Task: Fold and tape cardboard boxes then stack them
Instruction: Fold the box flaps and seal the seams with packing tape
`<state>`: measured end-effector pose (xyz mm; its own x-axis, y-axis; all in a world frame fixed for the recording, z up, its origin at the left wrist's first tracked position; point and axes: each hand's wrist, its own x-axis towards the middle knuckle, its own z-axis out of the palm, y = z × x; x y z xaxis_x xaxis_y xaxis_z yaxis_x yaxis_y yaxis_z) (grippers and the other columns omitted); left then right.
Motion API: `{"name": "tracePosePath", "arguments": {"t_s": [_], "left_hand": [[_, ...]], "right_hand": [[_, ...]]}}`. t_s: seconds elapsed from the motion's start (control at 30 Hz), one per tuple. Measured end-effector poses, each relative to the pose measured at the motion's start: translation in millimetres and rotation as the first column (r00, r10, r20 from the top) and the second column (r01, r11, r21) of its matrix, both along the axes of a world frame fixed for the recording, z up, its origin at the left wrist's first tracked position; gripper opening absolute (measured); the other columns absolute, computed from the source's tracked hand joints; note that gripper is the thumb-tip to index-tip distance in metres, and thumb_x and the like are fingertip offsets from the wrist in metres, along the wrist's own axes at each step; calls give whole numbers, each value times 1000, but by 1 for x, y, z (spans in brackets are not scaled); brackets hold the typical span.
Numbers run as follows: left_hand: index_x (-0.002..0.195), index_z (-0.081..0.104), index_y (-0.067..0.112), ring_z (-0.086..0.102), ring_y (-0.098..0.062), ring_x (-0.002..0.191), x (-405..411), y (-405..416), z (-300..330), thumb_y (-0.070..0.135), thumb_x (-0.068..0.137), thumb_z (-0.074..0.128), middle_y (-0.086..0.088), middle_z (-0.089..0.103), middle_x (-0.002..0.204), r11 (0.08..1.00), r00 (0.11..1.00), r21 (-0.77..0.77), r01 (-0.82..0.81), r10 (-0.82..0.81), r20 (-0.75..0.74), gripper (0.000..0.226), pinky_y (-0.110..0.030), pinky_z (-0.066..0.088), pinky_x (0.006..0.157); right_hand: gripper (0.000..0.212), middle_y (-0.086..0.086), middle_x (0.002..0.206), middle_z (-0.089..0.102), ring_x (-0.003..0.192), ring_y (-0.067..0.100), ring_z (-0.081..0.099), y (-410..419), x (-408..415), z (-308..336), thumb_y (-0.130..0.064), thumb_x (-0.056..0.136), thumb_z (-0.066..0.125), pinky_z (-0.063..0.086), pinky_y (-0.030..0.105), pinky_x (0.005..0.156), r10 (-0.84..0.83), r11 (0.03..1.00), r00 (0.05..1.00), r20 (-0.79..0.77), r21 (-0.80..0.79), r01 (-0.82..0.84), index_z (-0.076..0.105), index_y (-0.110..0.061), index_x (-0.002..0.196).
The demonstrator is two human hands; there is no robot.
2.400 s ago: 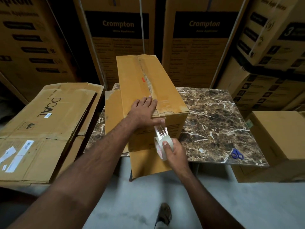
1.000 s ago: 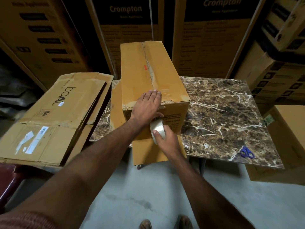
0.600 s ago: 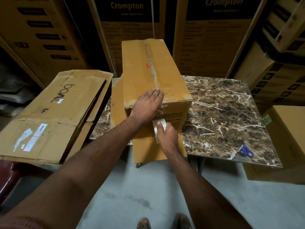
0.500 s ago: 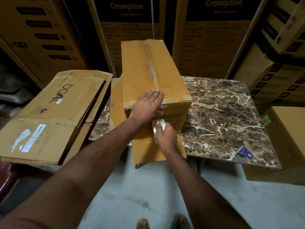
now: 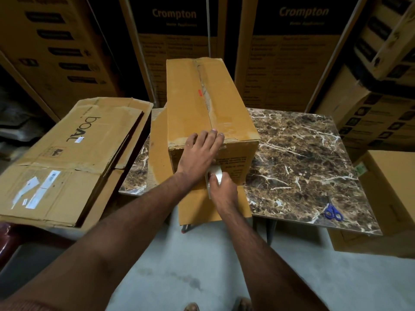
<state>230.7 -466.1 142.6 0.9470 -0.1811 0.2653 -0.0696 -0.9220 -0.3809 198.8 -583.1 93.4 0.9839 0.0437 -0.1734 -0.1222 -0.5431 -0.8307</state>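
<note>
Centre frame: left hand [image 5: 198, 153] flat, fingers straight, pressing the near top edge of the tall brown cardboard box [image 5: 208, 108] on the brown marble tabletop [image 5: 303, 158]. Right hand [image 5: 223, 187] just below, gripping a white tape roll [image 5: 215, 175] against the box's front.

Landmark: brown marble-patterned table top [image 5: 298, 158]. Left portion occupied by a tall tan cardboard box [image 5: 208, 104] standing on flattened cardboard whose flap hangs over the table's near edge; both hands sit against the box's near face. Right portion bare and passable, apart from small blue-handled scissors [image 5: 333, 213] near the near right corner. Behind the table: a wall of printed "Crompton" cartons [image 5: 292, 52] blocks reach. Left of the table: a stack of flattened "boAt" cartons [image 5: 74, 158], touching or nearly so. Right of the table: a closed plain tan carton [image 5: 390, 191] just beside its edge. In front: open grey floor [image 5: 202, 265].
</note>
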Motion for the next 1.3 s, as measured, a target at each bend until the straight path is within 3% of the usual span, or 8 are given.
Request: {"name": "tracePosePath", "arguments": {"t_s": [0.13,0.3,0.43,0.53,0.63,0.8,1.03,1.3], "left_hand": [[153,35,18,40,-29,140,5,2,12,25,94,63,-8,40,156,976,999,-216,19,-10,44,66,-46,33,113],[158,18,8,12,-35,152,-17,-28,1,21,79,77,-17,14,165,952,1000,-304,-27,21,-22,100,-53,5,123],[140,53,4,46,-33,136,-29,-71,-12,10,80,71,-17,52,146,872,968,-422,250,-233,92,63,-46,29,117],[121,65,7,61,-32,113,-19,-102,-19,17,79,65,-13,66,121,794,927,-515,323,-374,6,43,-42,44,98],[123,62,9,61,-32,108,-10,-138,-26,23,84,65,-12,66,117,757,882,-600,259,-439,-172,42,-40,44,90],[118,65,9,59,-35,113,2,-217,-60,22,93,49,-16,66,122,696,815,-704,138,-484,-319,32,-41,46,94],[107,67,7,62,-34,102,18,-270,-90,17,96,53,-18,69,110,707,751,-706,42,-488,-444,21,-38,46,85],[116,69,11,64,-31,105,27,-277,-94,14,93,53,-12,71,115,709,762,-701,-81,-409,-502,28,-39,51,89]], "right_hand": [[33,2,87,63,73,18,59,-6,9,5,-40,104,50,35,27,54,105,994,994,40,38,-107,55,-8,109],[18,2,101,67,89,20,64,-25,2,-3,-29,100,55,55,43,75,125,992,987,105,5,-126,60,-14,108],[27,4,110,72,99,22,67,-62,11,-1,-21,93,60,56,44,87,78,997,991,112,-21,-76,63,-15,120],[30,7,110,72,101,26,67,-97,17,-6,-17,88,59,54,41,87,-5,997,989,151,-70,16,66,-13,117],[29,10,106,71,99,31,65,-140,21,-12,-19,86,50,53,42,84,-141,979,980,143,-126,160,68,-15,109],[35,18,120,64,111,35,60,-257,30,-35,-4,93,52,49,37,92,-314,851,944,101,-412,327,67,-10,124],[35,13,127,56,113,31,60,-338,53,-79,-25,102,52,43,30,78,-254,785,966,-48,-594,177,56,-15,135],[30,13,113,64,102,29,64,-363,80,-89,-17,92,69,52,34,81,-174,807,979,-108,-585,79,62,-8,119]]}}
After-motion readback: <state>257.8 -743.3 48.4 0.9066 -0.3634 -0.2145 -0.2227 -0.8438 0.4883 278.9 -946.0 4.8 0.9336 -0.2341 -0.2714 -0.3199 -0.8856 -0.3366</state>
